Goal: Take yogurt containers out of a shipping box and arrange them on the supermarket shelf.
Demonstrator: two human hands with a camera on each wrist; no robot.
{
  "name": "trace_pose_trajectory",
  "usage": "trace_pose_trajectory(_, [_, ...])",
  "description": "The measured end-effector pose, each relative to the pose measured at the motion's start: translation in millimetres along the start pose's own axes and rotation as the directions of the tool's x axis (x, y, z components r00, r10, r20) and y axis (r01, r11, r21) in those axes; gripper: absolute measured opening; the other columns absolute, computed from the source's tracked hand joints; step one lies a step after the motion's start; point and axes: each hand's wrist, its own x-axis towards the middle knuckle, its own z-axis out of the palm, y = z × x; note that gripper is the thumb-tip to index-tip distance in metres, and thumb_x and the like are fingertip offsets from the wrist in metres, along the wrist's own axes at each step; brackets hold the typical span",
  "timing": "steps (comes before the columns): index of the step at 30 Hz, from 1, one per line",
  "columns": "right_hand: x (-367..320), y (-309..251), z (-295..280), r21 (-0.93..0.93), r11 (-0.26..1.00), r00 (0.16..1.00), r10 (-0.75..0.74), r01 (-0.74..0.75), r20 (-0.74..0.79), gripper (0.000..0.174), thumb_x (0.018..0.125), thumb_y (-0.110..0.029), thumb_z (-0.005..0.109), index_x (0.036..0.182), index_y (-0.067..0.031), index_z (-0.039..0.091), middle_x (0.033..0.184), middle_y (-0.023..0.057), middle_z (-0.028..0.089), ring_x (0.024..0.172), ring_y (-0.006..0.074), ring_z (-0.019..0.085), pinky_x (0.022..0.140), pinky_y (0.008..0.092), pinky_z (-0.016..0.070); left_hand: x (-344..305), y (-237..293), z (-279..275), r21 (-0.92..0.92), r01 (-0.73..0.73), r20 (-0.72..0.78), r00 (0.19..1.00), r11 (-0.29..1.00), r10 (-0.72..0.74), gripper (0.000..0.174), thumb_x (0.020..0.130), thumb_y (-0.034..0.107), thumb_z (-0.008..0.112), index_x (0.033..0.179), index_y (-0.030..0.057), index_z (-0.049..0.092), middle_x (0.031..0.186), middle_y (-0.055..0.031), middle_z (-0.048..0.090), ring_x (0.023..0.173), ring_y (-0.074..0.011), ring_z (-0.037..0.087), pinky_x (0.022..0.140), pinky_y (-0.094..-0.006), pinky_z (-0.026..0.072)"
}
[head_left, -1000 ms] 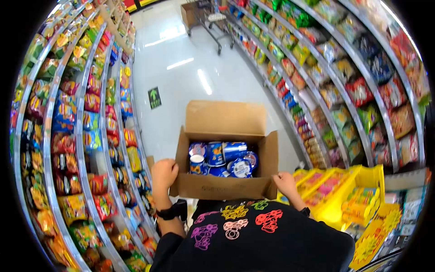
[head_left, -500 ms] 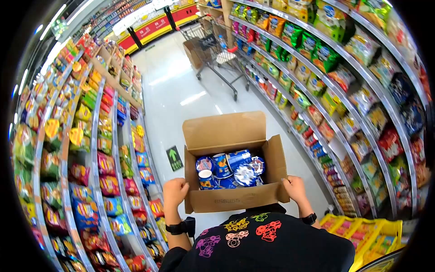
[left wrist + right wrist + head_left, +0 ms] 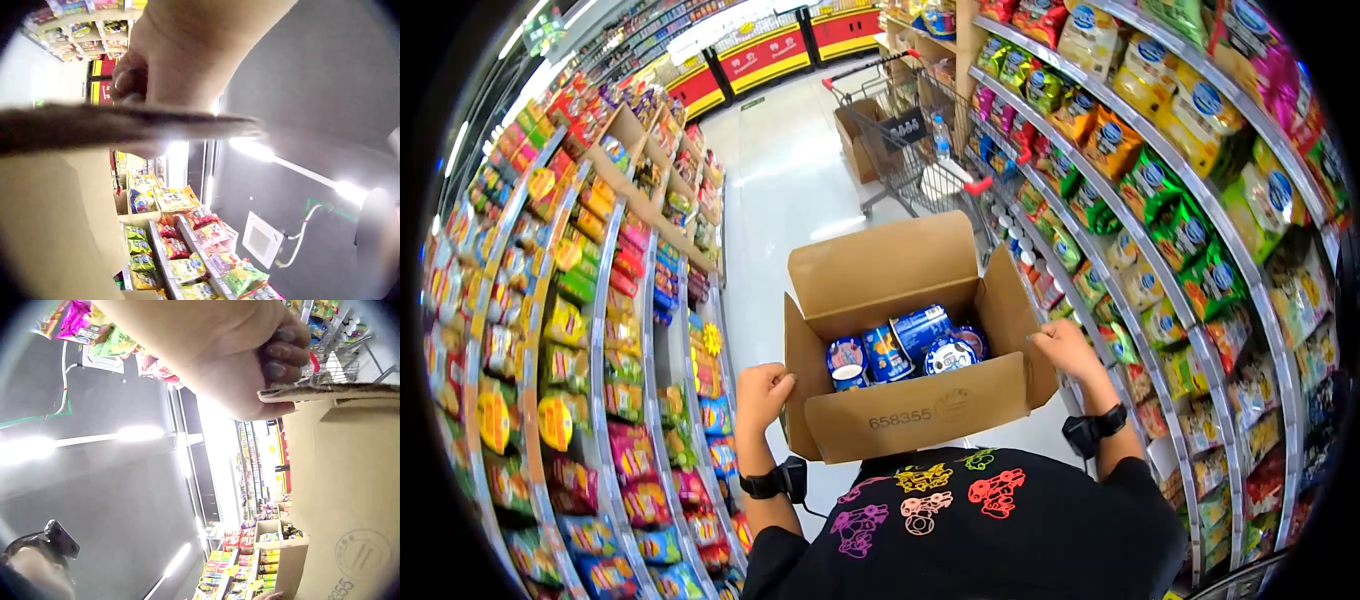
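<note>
An open cardboard box (image 3: 916, 409) is held in front of the body, its flaps spread and blue-labelled tubs (image 3: 888, 355) inside. My left hand (image 3: 764, 396) grips the box's left side flap. On the opposite side my right hand (image 3: 1067, 350) pinches the right flap. In the left wrist view the left hand (image 3: 181, 62) has its fingers curled at the cardboard edge (image 3: 75, 128). The right wrist view shows the right hand (image 3: 250, 362) with curled fingers and the thumb against the box (image 3: 344, 469).
Snack shelves line the left (image 3: 640, 390) and right (image 3: 1200, 300) of the aisle. A shopping cart (image 3: 910, 130) stands ahead on the right, with a cardboard box beside it. Red and yellow cabinets (image 3: 765, 60) stand at the far end. Pale floor (image 3: 775, 200) lies between the shelves.
The head view has tilted up, and the cart and far cabinets appear nearer. The box has tilted in view, with both hands still gripping it. The yellow display at the right has left the view.
</note>
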Motion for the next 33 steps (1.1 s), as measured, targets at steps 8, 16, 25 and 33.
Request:
trace_pose_trajectory(8, [197.8, -99.6, -92.9, 0.247, 0.968, 0.994, 0.075, -0.054, -0.080, 0.029, 0.077, -0.019, 0.053, 0.052, -0.0058, 0.048, 0.048, -0.0049, 0.043, 0.044, 0.0034, 0.037, 0.040, 0.0221, 0.0295, 311.9, -27.7, -53.6, -0.243, -0.178, 0.010, 0.982, 0.953, 0.186, 0.021, 0.070, 0.010, 0.054, 0.054, -0.0011, 0.046, 0.044, -0.0043, 0.037, 0.044, -0.0063, 0.035, 0.041, -0.0265, 0.0286])
trace_pose_trajectory(16, [315.5, -141.4, -177.3, 0.314, 0.947, 0.909, 0.073, 0.065, -0.409, 0.023, 0.082, -0.016, 0.052, 0.063, -0.0035, 0.054, 0.056, -0.0064, 0.050, 0.049, -0.0003, 0.041, 0.044, 0.0186, 0.0306, 586.1, 38.7, -86.7, -0.100, -0.525, -0.018, 0.851, 0.846, 0.526, 0.025, 0.073, 0.012, 0.054, 0.056, -0.0017, 0.042, 0.046, -0.0055, 0.033, 0.045, -0.0067, 0.034, 0.042, -0.0262, 0.0266])
trace_pose_trajectory(25, [501.4, -70.2, -205.9, 0.263, 0.964, 0.862, 0.169, -0.043, -0.479, 0.023, 0.079, -0.014, 0.050, 0.058, -0.0043, 0.052, 0.053, -0.0059, 0.047, 0.045, 0.0017, 0.038, 0.043, 0.0198, 0.0286, 847.0, 53.3, 45.4, -0.138, -0.566, 0.156, 0.798, 0.813, 0.582, 0.022, 0.074, 0.017, 0.054, 0.063, -0.0030, 0.052, 0.051, -0.0117, 0.047, 0.047, -0.0166, 0.046, 0.047, -0.0306, 0.0380])
trace_pose_trajectory(33, [553.7, -55.2, -199.7, 0.383, 0.885, 0.753, 0.437, -0.263, -0.492, 0.026, 0.078, -0.014, 0.051, 0.055, -0.0028, 0.050, 0.051, -0.0040, 0.048, 0.045, 0.0029, 0.039, 0.044, 0.0211, 0.0312, 986.0, 86.8, 115.5, -0.257, -0.615, 0.343, 0.663, 0.745, 0.665, 0.020, 0.072, 0.015, 0.055, 0.063, -0.0028, 0.050, 0.051, -0.0122, 0.043, 0.047, -0.0139, 0.042, 0.047, -0.0306, 0.0361])
